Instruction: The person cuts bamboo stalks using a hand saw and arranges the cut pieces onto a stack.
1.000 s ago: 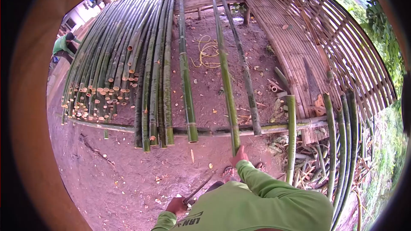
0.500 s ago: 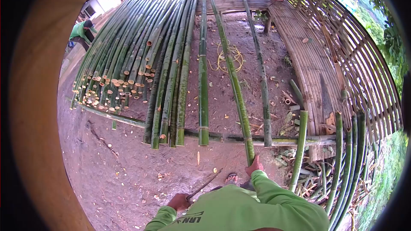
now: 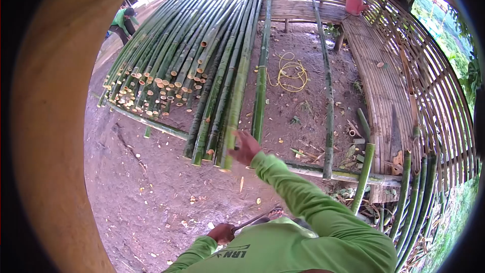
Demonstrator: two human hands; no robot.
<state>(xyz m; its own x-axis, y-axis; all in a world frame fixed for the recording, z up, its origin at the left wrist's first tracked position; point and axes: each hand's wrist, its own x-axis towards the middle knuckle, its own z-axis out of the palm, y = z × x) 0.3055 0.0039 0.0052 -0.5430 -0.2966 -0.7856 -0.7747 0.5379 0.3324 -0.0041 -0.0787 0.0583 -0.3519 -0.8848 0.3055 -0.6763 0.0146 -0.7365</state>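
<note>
My right hand (image 3: 246, 147) is open, its fingers spread beside the lower end of a green bamboo pole (image 3: 235, 106). Whether the fingertips touch that pole, slightly blurred at the right edge of the pile, I cannot tell. Another green pole (image 3: 260, 96) passes behind this hand. Low in the view, my left hand (image 3: 221, 233) is closed around a thin dark tool (image 3: 246, 222) that points up and right. Several poles with cut ends make up the pile (image 3: 172, 55) at the upper left. One more pole (image 3: 327, 91) lies apart on the right.
A cross pole (image 3: 151, 123) runs under the pole ends. Yellow hose (image 3: 293, 73) lies coiled on the ground. To the right are a slatted bench (image 3: 386, 76), a red can (image 3: 354, 3) and upright bamboo (image 3: 364, 177). Another person (image 3: 123, 24) bends at the upper left.
My right hand has let go of the pole and moved left, fingers spread. That pole has left its former place between the two separate poles. The view has turned, shifting the scene rightward.
</note>
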